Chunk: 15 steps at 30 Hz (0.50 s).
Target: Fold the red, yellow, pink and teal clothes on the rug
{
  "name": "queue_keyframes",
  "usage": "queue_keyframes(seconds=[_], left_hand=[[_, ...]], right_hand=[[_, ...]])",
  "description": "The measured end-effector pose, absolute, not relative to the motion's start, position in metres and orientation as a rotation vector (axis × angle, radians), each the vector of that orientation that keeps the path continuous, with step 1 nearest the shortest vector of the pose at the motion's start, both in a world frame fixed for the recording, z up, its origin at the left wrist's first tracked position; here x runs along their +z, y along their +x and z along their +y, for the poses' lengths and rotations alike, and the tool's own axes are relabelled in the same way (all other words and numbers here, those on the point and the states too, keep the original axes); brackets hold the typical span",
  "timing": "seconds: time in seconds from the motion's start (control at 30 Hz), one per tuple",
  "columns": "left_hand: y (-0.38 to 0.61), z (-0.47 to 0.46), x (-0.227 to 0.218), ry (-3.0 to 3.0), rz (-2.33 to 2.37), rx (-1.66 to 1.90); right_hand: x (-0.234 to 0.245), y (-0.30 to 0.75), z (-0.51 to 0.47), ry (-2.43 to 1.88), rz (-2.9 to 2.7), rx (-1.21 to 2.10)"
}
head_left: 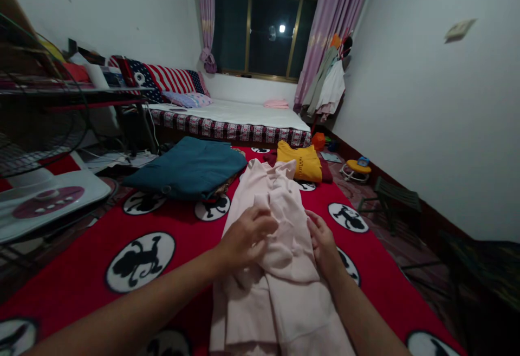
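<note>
A light pink garment (284,296) lies lengthwise on a red blanket, its sides folded inward and its far end narrow and crumpled. It looks like a long-sleeved top, though its exact kind is hard to tell. Over its middle left is my left hand (246,237), fingers bent and apart from the thumb, with no cloth visible between them. At the garment's right edge, my right hand (325,245) has its fingertips closed on the cloth. Beyond the garment lie a folded teal garment (190,166) on the left and a folded yellow top (300,161) on the right.
The red blanket (187,226) has round white patches with black monkey figures. A bed (239,112) stands below the window. Left are a cluttered desk (81,93) and a white board-like surface (52,199). Folding stools (394,199) stand along the right wall.
</note>
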<state>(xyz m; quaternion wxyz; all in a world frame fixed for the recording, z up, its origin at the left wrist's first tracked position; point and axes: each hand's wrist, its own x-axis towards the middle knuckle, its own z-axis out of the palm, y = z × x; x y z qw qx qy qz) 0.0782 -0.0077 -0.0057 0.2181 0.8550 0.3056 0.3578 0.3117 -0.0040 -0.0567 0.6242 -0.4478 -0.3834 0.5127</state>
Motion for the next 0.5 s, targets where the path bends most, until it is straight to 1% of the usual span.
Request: queue_keyframes(seconds=[0.1,0.2,0.27,0.33,0.5], left_hand=[[0.075,-0.002,-0.018,2.261,1.116,1.021],[0.072,0.001,-0.023,2.076,1.207,0.965],[0.071,0.0,-0.023,1.957,1.191,0.885],[0.071,-0.005,-0.018,1.935,1.121,0.817],[0.068,-0.025,0.007,2.016,0.922,0.701]], right_hand=[[-0.057,0.306,-0.004,-1.147,-1.073,1.045],[-0.047,0.302,-0.009,-1.178,-0.998,1.123],[-0.037,0.301,-0.015,-1.142,-0.86,1.258],[-0.028,0.303,-0.02,-1.126,-0.807,1.313],[-0.014,0.313,-0.027,-1.321,-1.039,1.166]])
